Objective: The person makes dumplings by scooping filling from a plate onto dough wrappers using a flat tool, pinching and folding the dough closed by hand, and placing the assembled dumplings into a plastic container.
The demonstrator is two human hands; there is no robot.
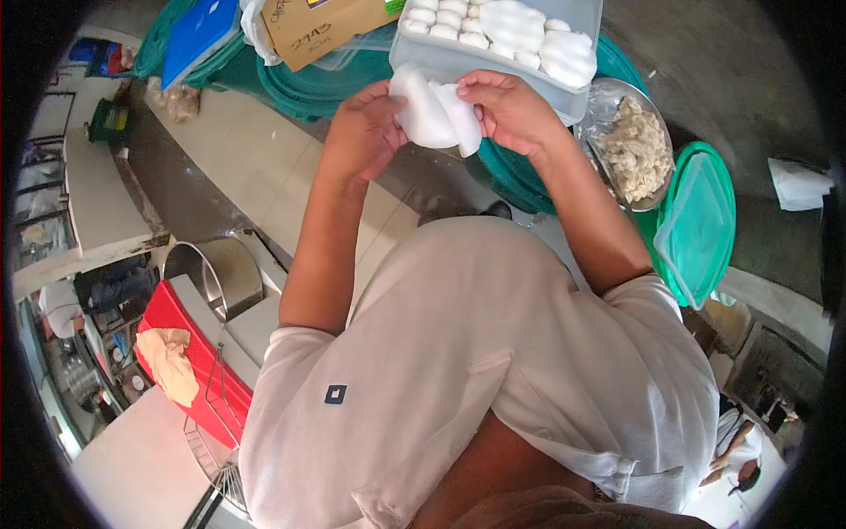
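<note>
Through my remote view, the left hand (368,130) and right hand (509,110) pinch a folded, thin white sheet (427,115), its long axis slanting down rightward between them. It lies nearside of the translucent plastic container (574,102), the right hand nearer; white balls (448,19) sit inside. Right of the container: a steel bowl (604,99); left: a cardboard box (326,28).

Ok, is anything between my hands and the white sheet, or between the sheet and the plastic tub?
Nothing visible: your left hand and right hand both hold the white sheet directly. Between it and the plastic tub, no separate object shows.
</note>
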